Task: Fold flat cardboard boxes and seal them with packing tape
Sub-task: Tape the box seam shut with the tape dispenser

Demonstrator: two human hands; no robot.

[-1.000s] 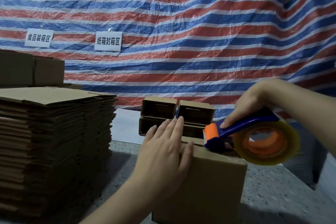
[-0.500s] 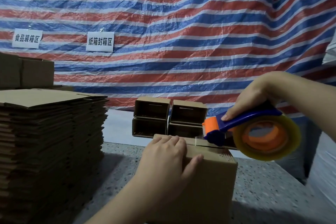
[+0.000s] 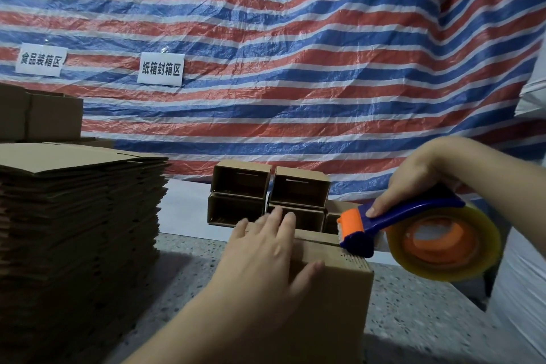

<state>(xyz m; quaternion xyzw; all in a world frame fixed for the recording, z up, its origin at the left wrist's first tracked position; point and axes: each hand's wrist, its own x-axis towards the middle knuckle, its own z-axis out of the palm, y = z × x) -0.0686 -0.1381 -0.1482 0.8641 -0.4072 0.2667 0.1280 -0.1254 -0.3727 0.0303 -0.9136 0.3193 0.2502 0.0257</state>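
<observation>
Head view: the box [image 3: 331, 289] stands near centre on the speckled table [image 3: 413, 319]. The left hand [image 3: 263, 257] presses flat, fingers straight, on its top. The right hand [image 3: 413, 183] grips the tape dispenser [image 3: 413, 233], its blade at the box's right edge. Better to keep the flaps pinned, tilt the blade down and snap sharply to cut the tape cleanly.

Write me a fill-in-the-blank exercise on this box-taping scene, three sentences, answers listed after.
1. The right hand grips the blue handle of the ____.
2. The left hand lies flat on top of the cardboard ____.
3. The stack of flat cardboard stands on the ____ side of the picture.

Missing words: tape dispenser; box; left
</observation>
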